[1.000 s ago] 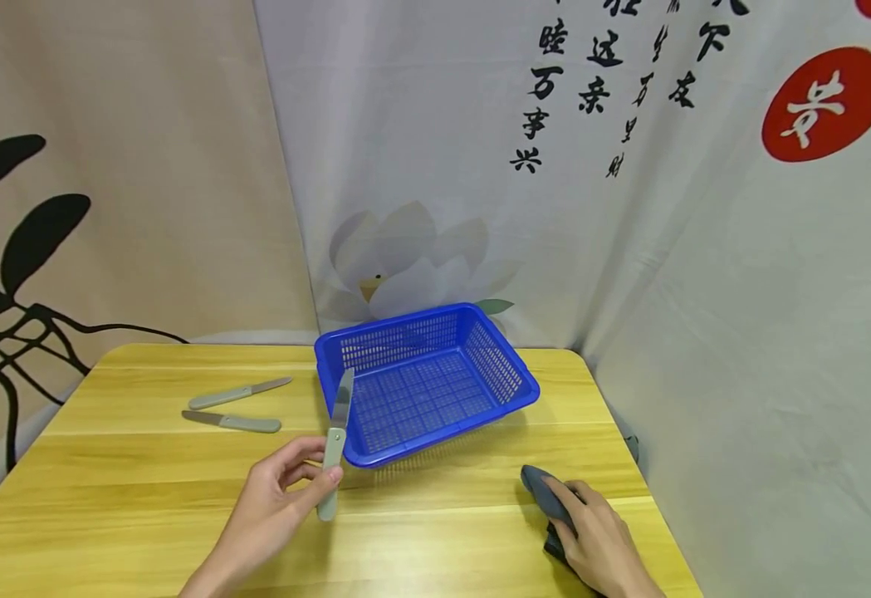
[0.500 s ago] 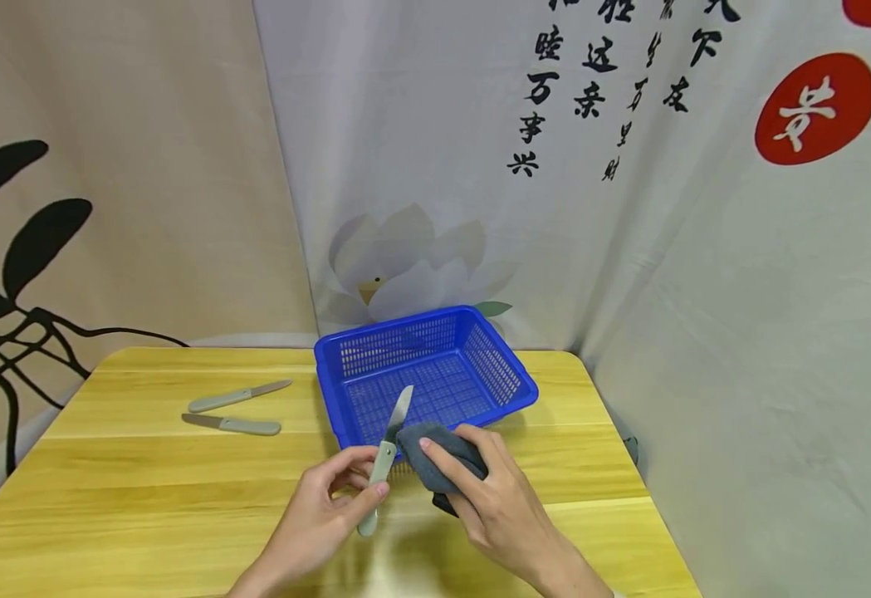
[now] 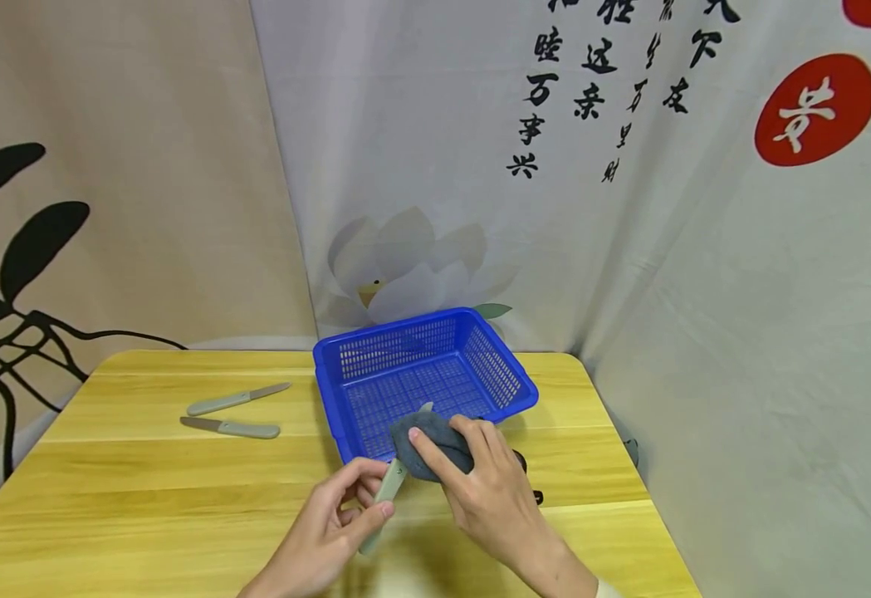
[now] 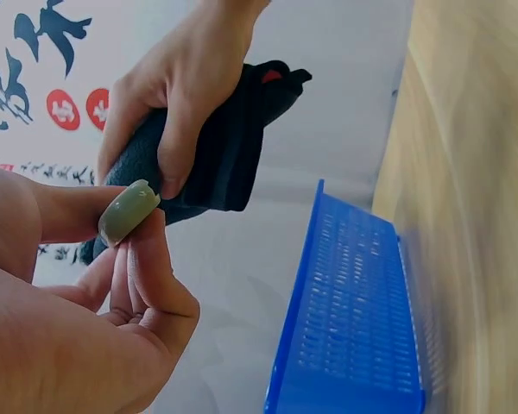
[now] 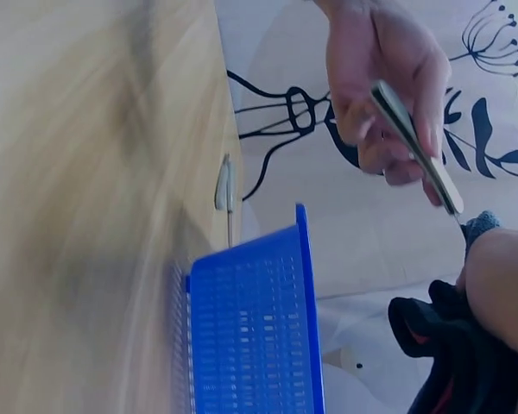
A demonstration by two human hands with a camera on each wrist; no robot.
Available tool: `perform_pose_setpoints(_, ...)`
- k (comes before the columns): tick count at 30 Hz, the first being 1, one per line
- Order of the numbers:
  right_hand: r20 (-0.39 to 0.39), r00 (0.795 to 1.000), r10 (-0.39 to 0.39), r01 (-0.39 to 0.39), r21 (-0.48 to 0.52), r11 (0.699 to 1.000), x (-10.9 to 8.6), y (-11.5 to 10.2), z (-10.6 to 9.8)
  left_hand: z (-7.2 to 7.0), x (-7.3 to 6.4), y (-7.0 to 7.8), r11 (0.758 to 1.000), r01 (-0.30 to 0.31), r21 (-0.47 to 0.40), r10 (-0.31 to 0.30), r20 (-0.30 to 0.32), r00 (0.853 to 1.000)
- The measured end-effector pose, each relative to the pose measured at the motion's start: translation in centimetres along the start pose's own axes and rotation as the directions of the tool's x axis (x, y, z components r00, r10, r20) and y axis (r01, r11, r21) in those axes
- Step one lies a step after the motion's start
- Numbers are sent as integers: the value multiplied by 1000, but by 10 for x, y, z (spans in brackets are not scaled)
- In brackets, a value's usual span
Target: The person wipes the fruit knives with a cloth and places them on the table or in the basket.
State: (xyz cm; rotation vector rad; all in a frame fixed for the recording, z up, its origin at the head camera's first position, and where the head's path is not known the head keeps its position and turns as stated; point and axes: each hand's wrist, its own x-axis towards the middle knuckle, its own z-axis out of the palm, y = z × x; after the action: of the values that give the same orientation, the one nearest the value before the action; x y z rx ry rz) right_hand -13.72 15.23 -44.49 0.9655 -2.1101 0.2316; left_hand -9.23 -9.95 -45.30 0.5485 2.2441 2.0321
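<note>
My left hand (image 3: 330,519) pinches the pale green handle of a knife (image 3: 384,503) between thumb and fingers, blade pointing up and away. With my right hand (image 3: 491,494) I grip a folded dark grey cloth (image 3: 428,444) around the blade, so only the knife's tip shows past it. In the left wrist view the handle's butt end (image 4: 128,212) faces the camera, and the cloth (image 4: 216,155) bunches behind it. From the right wrist, the knife handle (image 5: 414,147) appears side-on, its blade running into the cloth. Both hands are raised above the table, at the basket's near side.
A blue plastic basket (image 3: 338,415) with slotted walls stands just beyond my hands. Two similar knives, one farther back (image 3: 237,399) and one nearer (image 3: 229,428), lie on the wooden table (image 3: 144,498) at the left. Printed curtains (image 3: 435,166) hang behind and to the right.
My right hand has lifted the cloth from the table's right side and brought it left onto the knife blade, now mostly covered. The left hand has moved slightly right with the knife.
</note>
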Motion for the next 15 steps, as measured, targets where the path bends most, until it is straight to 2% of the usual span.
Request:
perform_pose_setpoints(6,-13,999,44,-44,-11,999,2,17,1,-1,-4,-1,1000,-11,-13,12,36,999)
perform_pose_setpoints(12,-25,987,157,-157,14,987,-3,42,0,-4,-7,-1,999,-15,-51,18,61,998)
perform_pose_setpoints(15,-29,979,200,-198,58,979,-7,47,-1,-5,-8,0,998,10,-58,-7,47,999)
